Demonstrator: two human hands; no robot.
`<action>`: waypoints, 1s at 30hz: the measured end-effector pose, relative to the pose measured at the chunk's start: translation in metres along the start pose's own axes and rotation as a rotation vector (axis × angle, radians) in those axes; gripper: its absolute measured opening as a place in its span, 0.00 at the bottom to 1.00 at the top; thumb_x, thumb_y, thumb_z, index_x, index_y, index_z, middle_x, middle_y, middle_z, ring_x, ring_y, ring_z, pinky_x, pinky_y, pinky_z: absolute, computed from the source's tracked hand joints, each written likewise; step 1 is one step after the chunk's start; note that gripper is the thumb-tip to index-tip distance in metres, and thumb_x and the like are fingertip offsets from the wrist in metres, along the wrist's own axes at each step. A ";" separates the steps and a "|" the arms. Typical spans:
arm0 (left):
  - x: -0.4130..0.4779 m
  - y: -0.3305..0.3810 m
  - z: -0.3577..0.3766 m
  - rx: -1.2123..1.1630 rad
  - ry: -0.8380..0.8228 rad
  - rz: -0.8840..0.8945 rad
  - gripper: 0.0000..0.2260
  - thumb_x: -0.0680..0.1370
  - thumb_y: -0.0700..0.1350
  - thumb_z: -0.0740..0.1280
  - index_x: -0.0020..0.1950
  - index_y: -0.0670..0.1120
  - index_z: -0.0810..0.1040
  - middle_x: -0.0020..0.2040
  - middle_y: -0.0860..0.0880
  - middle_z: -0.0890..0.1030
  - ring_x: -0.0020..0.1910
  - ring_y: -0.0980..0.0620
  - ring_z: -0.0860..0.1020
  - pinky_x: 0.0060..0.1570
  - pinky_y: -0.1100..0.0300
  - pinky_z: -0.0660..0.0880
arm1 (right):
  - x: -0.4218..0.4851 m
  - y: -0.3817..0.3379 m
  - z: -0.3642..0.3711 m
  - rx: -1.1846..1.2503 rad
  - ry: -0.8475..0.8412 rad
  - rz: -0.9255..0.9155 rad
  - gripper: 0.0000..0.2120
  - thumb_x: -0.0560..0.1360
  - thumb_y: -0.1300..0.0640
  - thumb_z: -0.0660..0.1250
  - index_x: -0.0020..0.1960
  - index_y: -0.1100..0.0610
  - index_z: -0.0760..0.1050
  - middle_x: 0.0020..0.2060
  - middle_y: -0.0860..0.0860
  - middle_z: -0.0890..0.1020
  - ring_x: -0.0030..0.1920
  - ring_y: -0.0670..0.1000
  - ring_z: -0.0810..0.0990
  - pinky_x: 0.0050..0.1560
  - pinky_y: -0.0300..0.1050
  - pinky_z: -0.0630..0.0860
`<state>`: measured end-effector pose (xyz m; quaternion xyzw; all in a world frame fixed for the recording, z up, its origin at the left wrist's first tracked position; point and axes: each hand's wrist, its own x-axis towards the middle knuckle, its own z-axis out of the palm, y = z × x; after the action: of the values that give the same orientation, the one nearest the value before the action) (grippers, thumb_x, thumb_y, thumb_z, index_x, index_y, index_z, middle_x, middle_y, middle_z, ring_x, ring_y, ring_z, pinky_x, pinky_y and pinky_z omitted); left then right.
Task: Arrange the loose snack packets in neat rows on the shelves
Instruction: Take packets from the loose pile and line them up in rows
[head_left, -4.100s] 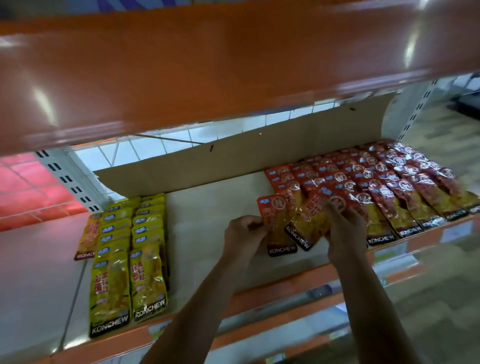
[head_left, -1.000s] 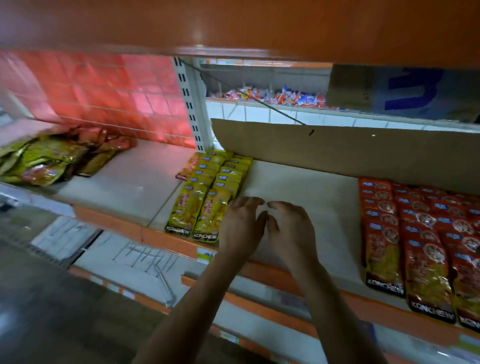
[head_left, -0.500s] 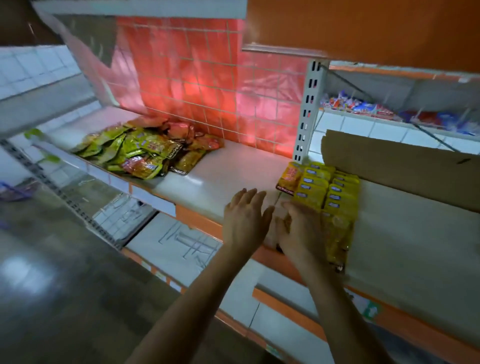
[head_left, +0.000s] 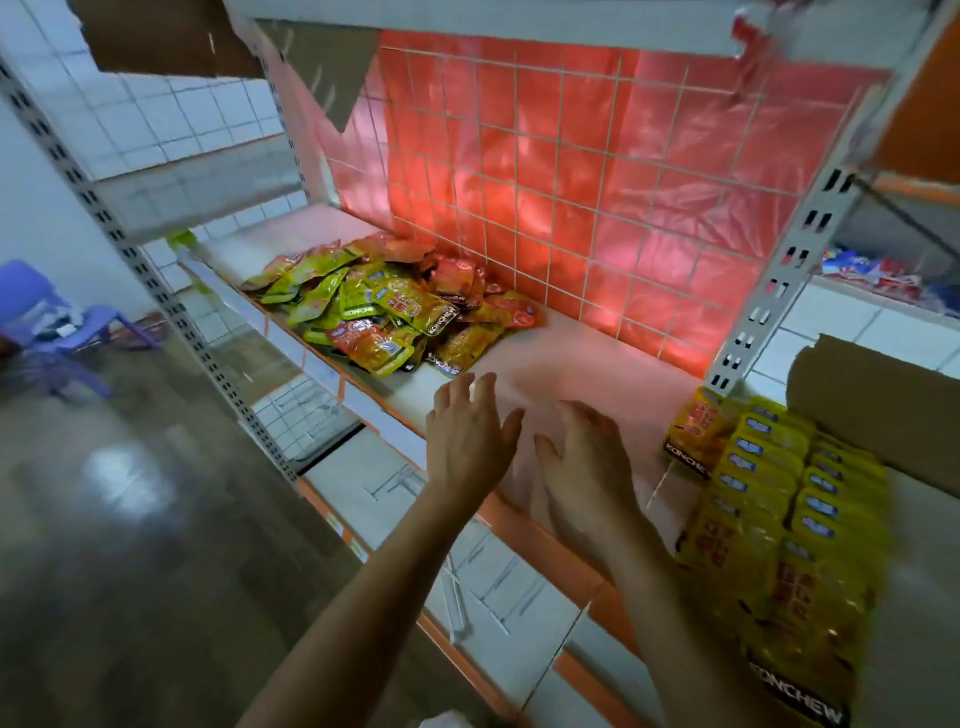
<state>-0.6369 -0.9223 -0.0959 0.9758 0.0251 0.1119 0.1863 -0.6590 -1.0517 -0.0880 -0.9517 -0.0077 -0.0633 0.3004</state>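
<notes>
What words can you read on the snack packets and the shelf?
"KONCHEW": black strip on a green packet in the loose pile.
"KONCHEW": black strip on the orange packet beside the yellow rows.
"KONCHEW": black strip on the front yellow packet, somewhat blurred.
The red characters on the packets and the print on the shelf-edge stickers are too blurred to read.

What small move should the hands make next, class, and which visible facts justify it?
Probably reach forward-left to take a packet from the loose heap. Both the left hand and right hand are open and empty over bare shelf, the heap lies jumbled beyond them, and the yellow rows to the right look tidy.
</notes>
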 end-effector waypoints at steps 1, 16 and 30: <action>0.009 -0.006 -0.002 -0.001 0.006 -0.008 0.25 0.79 0.58 0.61 0.72 0.46 0.67 0.69 0.45 0.70 0.68 0.44 0.66 0.61 0.50 0.68 | 0.009 -0.005 0.004 -0.004 -0.007 -0.001 0.23 0.78 0.53 0.64 0.71 0.56 0.67 0.69 0.53 0.72 0.69 0.54 0.66 0.68 0.46 0.64; 0.174 -0.143 -0.038 -0.049 0.052 -0.078 0.17 0.78 0.43 0.64 0.66 0.39 0.73 0.60 0.37 0.77 0.59 0.37 0.74 0.57 0.47 0.68 | 0.164 -0.127 0.100 0.018 0.060 -0.078 0.20 0.73 0.57 0.69 0.64 0.59 0.72 0.58 0.57 0.77 0.61 0.58 0.73 0.60 0.47 0.65; 0.231 -0.166 -0.036 -0.179 -0.002 -0.064 0.16 0.76 0.33 0.60 0.65 0.39 0.72 0.52 0.40 0.81 0.47 0.42 0.80 0.40 0.55 0.70 | 0.201 -0.150 0.140 -0.205 0.032 0.083 0.28 0.70 0.45 0.71 0.67 0.53 0.68 0.62 0.52 0.74 0.63 0.55 0.70 0.64 0.48 0.68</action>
<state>-0.4218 -0.7339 -0.0761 0.9540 0.0457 0.1069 0.2764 -0.4514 -0.8536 -0.0913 -0.9758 0.0429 -0.0663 0.2037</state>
